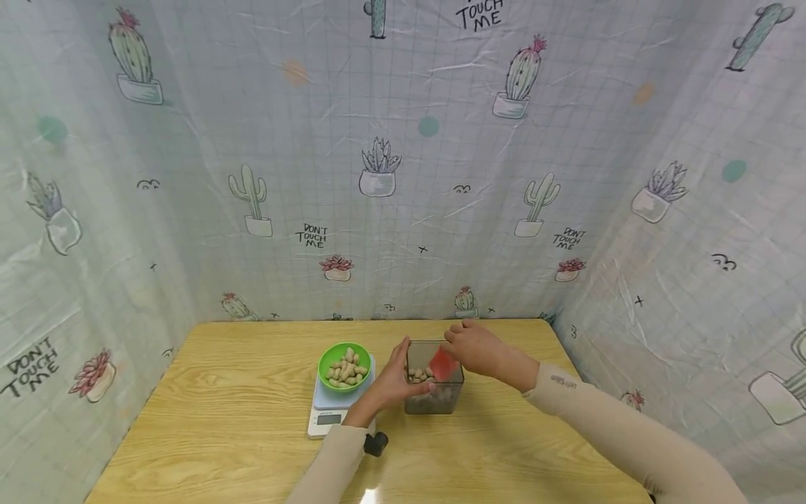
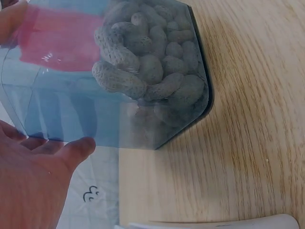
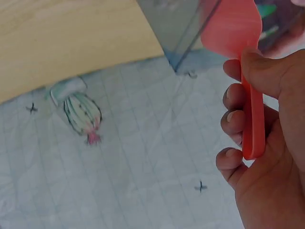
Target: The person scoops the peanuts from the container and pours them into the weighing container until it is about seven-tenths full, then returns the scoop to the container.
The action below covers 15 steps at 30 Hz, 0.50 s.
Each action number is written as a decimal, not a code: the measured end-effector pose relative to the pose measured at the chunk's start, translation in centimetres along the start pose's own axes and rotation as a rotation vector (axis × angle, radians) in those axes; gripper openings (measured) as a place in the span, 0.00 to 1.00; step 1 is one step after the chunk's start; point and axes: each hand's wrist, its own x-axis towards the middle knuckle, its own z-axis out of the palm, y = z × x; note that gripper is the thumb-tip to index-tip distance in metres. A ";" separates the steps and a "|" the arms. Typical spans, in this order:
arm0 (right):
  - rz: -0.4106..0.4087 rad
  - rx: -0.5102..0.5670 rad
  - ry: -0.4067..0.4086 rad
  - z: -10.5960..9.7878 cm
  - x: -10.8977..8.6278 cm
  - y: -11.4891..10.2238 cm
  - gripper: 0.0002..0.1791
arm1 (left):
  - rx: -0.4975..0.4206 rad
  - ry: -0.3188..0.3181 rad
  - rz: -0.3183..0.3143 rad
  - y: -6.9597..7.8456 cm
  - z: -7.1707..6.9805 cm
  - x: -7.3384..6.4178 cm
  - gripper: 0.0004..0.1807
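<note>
A clear, dark-tinted square container (image 1: 434, 403) stands on the table with peanuts (image 2: 152, 62) in its lower part. My left hand (image 1: 392, 381) grips its left side near the rim, thumb across the near wall. My right hand (image 1: 483, 350) holds a red scoop (image 3: 253, 114) by the handle, fingers wrapped round it. In the head view the scoop's blade dips into the container's right side. Through the wall in the left wrist view, the blade (image 2: 62, 40) shows above the peanuts; whether it carries any cannot be seen.
Left of the container, a green bowl (image 1: 324, 369) of peanuts sits on a white kitchen scale (image 1: 315, 424). The scale's display is too small to read. A cactus-print curtain (image 1: 428, 210) closes off the table's (image 1: 239, 406) back and sides.
</note>
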 end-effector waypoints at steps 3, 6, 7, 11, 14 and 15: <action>-0.020 0.033 -0.016 0.7 0.3 -0.6 0.17 | -0.003 -0.014 -0.008 0.0 -0.1 0.0 0.64; -0.034 0.074 0.028 1.8 0.7 -1.2 0.18 | 0.003 -0.020 -0.008 0.1 -0.2 -0.2 0.64; -0.035 0.089 0.050 2.2 0.9 -1.3 0.18 | 0.006 -0.019 -0.008 0.2 -0.3 -0.3 0.63; -0.033 0.133 0.098 3.3 1.6 -2.0 0.14 | 0.000 -0.020 0.001 0.3 -0.5 -0.4 0.63; -0.046 0.149 0.113 3.6 2.1 -2.3 0.11 | -0.002 -0.023 0.001 0.3 -0.5 -0.4 0.63; -0.056 0.148 0.119 3.6 2.3 -2.3 0.11 | 0.002 -0.020 -0.004 0.3 -0.5 -0.4 0.63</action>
